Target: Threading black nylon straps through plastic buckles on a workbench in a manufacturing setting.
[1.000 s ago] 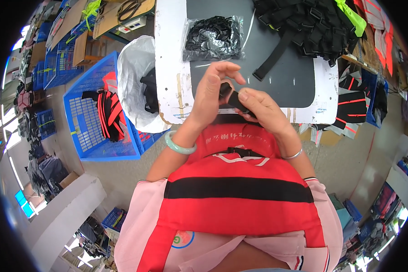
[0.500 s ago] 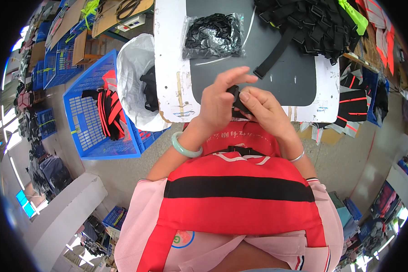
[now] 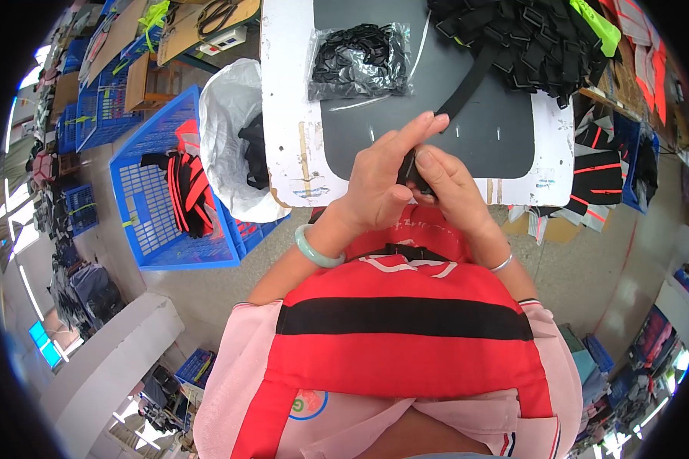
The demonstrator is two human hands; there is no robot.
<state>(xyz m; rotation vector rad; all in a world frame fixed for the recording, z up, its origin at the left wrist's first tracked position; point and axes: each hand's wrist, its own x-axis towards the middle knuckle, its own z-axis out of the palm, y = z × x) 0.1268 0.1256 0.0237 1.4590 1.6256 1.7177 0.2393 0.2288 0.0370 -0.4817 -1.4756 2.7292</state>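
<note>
The right hand (image 3: 455, 188) is clamping a black strap (image 3: 414, 173), risking a slip if the left hand (image 3: 374, 177), grip unclear, is pushing.

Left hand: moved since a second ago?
Yes: the left hand has moved right, judged against the clear bag of black parts on the table.

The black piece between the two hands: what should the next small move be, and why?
I'd suggest curling the fingers of the left hand gently in around the black piece. The right hand appears to grip it, thumb on top, while the left fingers stretch out fairly straight, so a second hold would probably steady it.
</note>
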